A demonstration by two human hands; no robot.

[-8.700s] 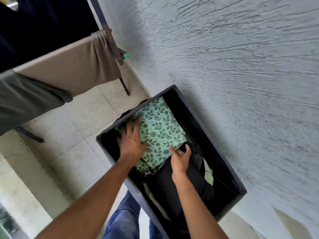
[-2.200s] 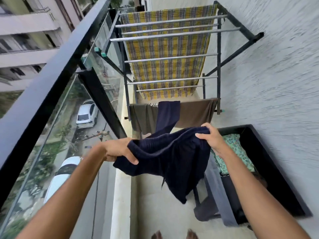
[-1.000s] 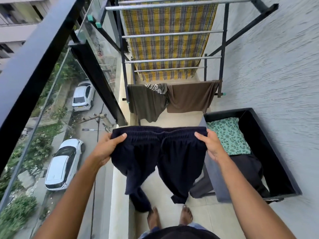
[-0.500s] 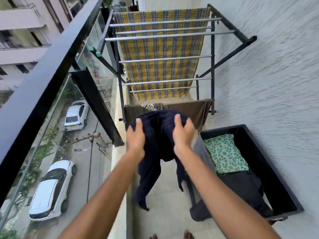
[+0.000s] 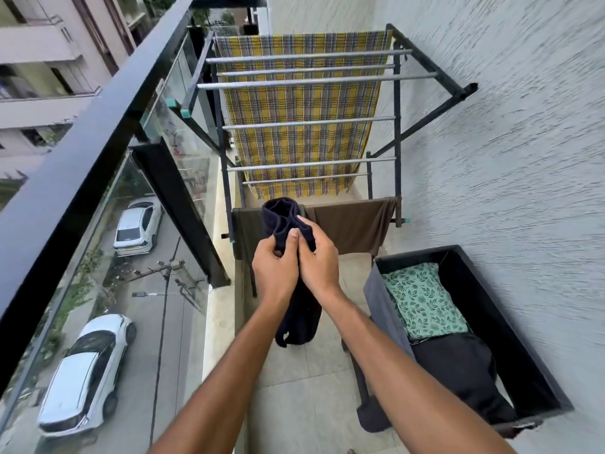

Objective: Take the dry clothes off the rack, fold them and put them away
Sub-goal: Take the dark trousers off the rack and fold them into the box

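My left hand [image 5: 275, 273] and right hand [image 5: 319, 263] gripped the navy garment [image 5: 299, 322] in front of the rack [image 5: 397, 126].
My hands touched side by side, fingers curled round the bunched cloth, which stuck up above my knuckles and hung below my wrists. A brown garment [image 5: 353, 224] and a yellow checked cloth [image 5: 301, 139] hung on the rack; the black bin [image 5: 510, 339] stood to my right against the wall.

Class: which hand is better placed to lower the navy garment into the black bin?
Likely the right hand: both it and the left hand grip the navy garment, but the black bin sits rightward.
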